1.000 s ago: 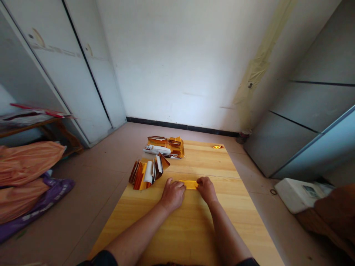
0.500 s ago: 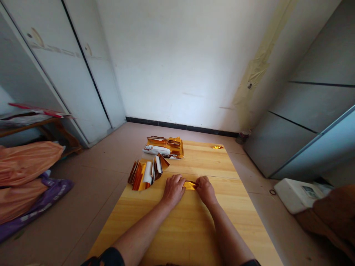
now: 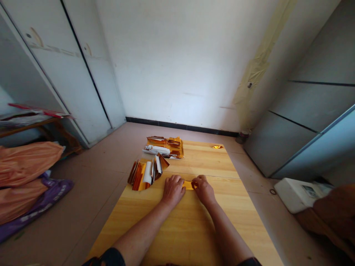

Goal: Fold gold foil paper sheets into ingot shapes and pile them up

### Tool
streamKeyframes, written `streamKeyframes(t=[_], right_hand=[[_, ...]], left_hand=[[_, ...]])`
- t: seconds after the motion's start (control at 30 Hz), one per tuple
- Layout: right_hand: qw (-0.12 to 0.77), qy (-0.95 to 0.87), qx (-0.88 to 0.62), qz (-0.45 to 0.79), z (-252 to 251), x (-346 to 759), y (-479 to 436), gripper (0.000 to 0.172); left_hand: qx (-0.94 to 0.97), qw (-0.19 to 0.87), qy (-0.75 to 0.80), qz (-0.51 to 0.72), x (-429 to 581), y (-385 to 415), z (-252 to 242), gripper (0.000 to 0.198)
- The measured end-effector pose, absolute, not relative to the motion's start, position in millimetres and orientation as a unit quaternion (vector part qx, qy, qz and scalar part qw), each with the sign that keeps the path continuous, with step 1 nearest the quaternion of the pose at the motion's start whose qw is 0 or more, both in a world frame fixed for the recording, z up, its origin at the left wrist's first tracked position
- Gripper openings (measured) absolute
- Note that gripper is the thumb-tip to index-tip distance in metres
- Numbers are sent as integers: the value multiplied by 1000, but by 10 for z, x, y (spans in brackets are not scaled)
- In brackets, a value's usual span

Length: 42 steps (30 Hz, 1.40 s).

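Between my two hands a small strip of gold foil (image 3: 189, 185) lies on the wooden table (image 3: 188, 221). My left hand (image 3: 173, 190) presses down on its left end, fingers bent and close together. At the other end, my right hand (image 3: 204, 189) pinches the foil, which curls up at the fingertips. Left of my hands sits a bundle of curled gold and white wrapper pieces (image 3: 141, 175). Behind it, near the far edge, lies another pile of gold and white wrappers (image 3: 176, 146).
A crumpled gold scrap (image 3: 217, 147) rests at the table's far right corner. Beyond the table stands a white wall (image 3: 177, 66). Orange and purple bags (image 3: 30, 166) lie at the left, and a white box (image 3: 295, 194) stands on the floor at the right.
The right end of the foil strip now curls up into a loop at my right fingers. My right hand has shifted slightly left; my left hand has hardly moved.
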State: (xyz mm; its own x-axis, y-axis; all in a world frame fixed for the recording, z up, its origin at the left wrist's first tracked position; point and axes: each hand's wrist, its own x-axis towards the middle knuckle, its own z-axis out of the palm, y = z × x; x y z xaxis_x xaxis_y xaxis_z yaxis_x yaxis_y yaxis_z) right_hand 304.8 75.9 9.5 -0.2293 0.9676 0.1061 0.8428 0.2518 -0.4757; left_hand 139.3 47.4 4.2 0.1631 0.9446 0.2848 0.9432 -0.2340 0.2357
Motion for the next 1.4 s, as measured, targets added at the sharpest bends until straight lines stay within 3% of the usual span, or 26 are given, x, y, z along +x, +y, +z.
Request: streamKeyframes(t=[0.37, 0.63, 0.93, 1.1, 1.4], right_hand=[[123, -786, -596, 115, 180, 3007, 724, 36], [109, -789, -594, 111, 183, 2980, 733, 17], [127, -784, -596, 123, 147, 2979, 769, 15], [168, -793, -573, 124, 102, 3005, 773, 21], [196, -809, -554, 30, 136, 3058, 619, 16]], left_hand=[[758, -12, 618, 208, 1392, 455, 62, 18], [746, -11, 635, 198, 1389, 459, 45, 13], [750, 2, 628, 208, 1380, 450, 76, 13], [770, -7, 601, 212, 1360, 416, 122, 2], [800, -6, 554, 230, 1339, 370, 101, 8]])
